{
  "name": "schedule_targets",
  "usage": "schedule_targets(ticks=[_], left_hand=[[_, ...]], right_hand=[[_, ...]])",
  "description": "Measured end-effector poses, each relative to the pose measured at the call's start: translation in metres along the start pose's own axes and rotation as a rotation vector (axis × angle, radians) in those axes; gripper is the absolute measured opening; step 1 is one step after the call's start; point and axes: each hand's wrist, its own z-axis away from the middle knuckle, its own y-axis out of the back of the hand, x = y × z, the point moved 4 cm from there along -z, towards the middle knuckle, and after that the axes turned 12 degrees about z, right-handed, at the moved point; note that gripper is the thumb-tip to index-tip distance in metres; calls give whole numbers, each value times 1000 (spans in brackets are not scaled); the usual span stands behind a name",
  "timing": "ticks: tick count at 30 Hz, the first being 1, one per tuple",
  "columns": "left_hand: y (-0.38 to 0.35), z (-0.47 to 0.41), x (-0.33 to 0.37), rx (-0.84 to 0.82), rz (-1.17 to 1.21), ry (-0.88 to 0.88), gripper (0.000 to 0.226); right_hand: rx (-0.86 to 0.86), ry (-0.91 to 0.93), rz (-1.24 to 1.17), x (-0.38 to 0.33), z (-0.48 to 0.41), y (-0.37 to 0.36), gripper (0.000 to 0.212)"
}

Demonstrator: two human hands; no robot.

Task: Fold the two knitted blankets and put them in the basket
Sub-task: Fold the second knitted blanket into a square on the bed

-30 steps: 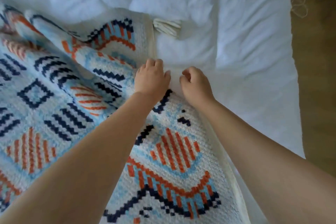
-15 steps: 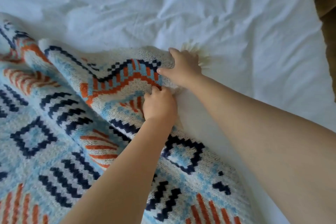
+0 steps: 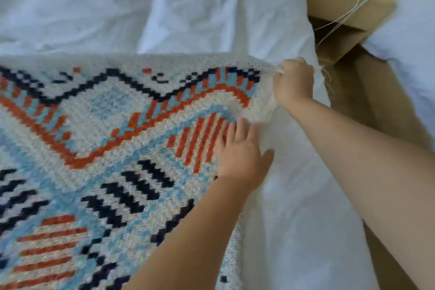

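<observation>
Squarely in right hand [image 3: 293, 82], blanket corner [image 3: 260, 72]

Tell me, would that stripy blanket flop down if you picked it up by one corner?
Probably floppy: the blanket curls and bunches where the right hand grips its corner, and its edge rolls over beside the left hand. The chunky knit looks rough, so it likely won't slip from fingers.

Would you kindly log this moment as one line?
right hand grips blanket corner | left hand flat on blanket | blanket on bed sheet
</observation>
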Motion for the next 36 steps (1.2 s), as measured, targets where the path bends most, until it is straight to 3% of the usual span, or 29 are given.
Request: schedule_targets(ticks=[2,4,6,9,12,15,18,20,23,25,29,32,36], left_hand=[[-22,11,-16,-87,-124,89,76],[-38,26,-30,-78,-228,63,79],[-43,46,-31,-45,-194,28,78],[-48,87,-33,55,-132,-14,80],[-59,145,-44,116,-109,43,80],[-67,205,-47,99,74,98,89],[-72,247,-43,57,306,94,103],[-73,265,-41,73,391,123,103],[-78,280,-36,109,278,117,100],[-86,285,-34,100,188,128,99],[-103,303,-30,105,64,164,93],[-110,325,-29,140,146,257,90],[-134,371,-20,112,90,370,89]], right_hand=[[-191,28,-105,-3,7,-26,47],[-356,24,-305,-9,35,-51,70],[-385,-31,-460,-4,77,-68,73],[-375,-96,-476,14,155,-75,52],[-500,-153,-488,28,238,-67,23],[-780,-198,-646,34,291,-50,26],[-1165,-290,-906,30,320,-45,10],[-1104,-290,-817,36,326,-52,5],[-657,-369,-614,65,319,-56,9],[-498,-383,-617,77,320,-49,17],[-737,-356,-758,73,365,-38,33],[-952,-281,-681,80,416,-36,26],[-862,-235,-475,101,463,-34,36]])
